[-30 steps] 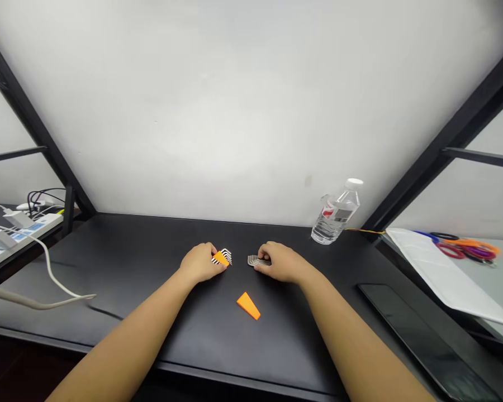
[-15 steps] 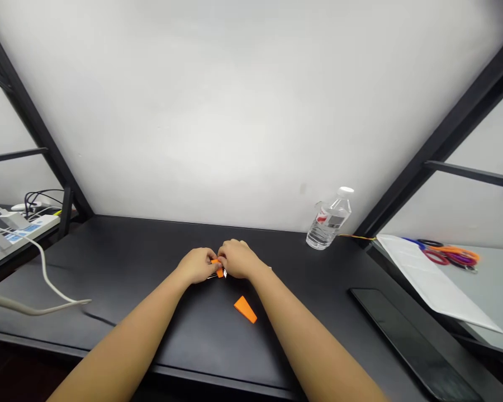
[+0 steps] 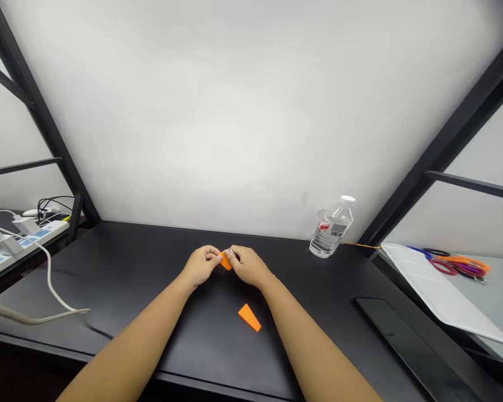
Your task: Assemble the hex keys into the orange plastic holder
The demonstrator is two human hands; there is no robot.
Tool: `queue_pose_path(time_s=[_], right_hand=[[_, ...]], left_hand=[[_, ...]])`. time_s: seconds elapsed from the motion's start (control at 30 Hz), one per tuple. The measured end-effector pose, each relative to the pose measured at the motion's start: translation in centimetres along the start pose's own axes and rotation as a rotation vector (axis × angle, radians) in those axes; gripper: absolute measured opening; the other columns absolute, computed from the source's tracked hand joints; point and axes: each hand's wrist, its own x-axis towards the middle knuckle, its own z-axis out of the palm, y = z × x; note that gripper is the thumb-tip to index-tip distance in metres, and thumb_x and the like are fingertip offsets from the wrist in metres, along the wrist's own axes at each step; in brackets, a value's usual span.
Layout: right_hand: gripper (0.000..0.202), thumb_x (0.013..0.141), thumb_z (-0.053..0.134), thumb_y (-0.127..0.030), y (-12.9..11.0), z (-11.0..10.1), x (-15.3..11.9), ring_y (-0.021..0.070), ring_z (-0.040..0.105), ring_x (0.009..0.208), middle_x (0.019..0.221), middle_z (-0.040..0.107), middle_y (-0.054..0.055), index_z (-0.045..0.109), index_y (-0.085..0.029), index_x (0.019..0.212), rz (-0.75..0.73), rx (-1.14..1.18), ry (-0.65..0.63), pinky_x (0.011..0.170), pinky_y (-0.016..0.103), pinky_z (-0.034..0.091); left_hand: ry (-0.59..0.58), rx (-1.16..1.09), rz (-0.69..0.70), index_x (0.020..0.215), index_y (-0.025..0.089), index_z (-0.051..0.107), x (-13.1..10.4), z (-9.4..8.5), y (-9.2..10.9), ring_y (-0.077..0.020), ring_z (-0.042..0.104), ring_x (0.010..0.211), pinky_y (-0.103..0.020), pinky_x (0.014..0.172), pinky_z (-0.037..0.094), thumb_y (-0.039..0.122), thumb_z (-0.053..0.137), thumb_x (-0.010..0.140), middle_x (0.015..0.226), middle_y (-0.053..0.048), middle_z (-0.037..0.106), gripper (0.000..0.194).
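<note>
Between my two hands is a small orange piece, pinched at its left edge by the thumb and fingers of my left hand. My right hand grips the same piece from the right, its thumb near the upper corner. Thin dark or metallic lines show just under the piece, too small to make out. Nearer to me, an orange wedge-shaped piece lies flat on the black table, untouched by either hand.
A clear water bottle stands at the back right near the wall. A flat black device and a white envelope-like sheet lie at right, beside coloured cables. A power strip and a white cable are at left.
My hands have turned the held orange piece, so more of its face shows. The bright metallic lines beside it are less visible. The view has shifted slightly; the loose wedge stays on the table.
</note>
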Motion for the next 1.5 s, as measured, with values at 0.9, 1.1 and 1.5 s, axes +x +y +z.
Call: queue_pose_path(time_s=[0.9,1.1,1.5], right_hand=[[0.061,0.105,0.022,-0.057,-0.3,-0.1,0.3,0.0186,0.053,0.063,0.067,0.060,0.005,0.048,-0.022,0.063,0.106,-0.182,0.014,0.060,0.031,0.034],[0.065,0.103,0.029,-0.064,-3.9,3.6,-0.3,0.0262,0.068,0.082,0.088,0.074,0.012,0.070,-0.020,0.079,-0.040,-0.419,-0.229,0.071,0.033,0.043],[0.034,0.098,0.051,-0.050,-3.0,2.6,-0.6,0.0219,0.066,0.080,0.090,0.075,0.008,0.068,-0.022,0.091,0.038,-0.331,-0.062,0.065,0.030,0.039]], left_hand=[[0.130,-0.088,-0.029,0.086,0.012,0.077,0.7,-4.6,2.2,-0.0137,0.062,0.069,-0.028,0.067,0.050,0.041,0.078,0.075,0.080,-0.010,0.075,0.031],[0.141,-0.066,-0.029,0.088,0.012,0.076,1.0,-4.7,1.9,-0.0142,0.062,0.068,-0.031,0.072,0.051,0.039,0.079,0.075,0.080,-0.009,0.074,0.030],[0.105,0.083,0.081,0.094,0.014,0.077,0.6,-3.8,1.9,-0.0182,0.069,0.078,-0.030,0.077,0.052,0.036,0.070,0.082,0.091,-0.010,0.078,0.026]])
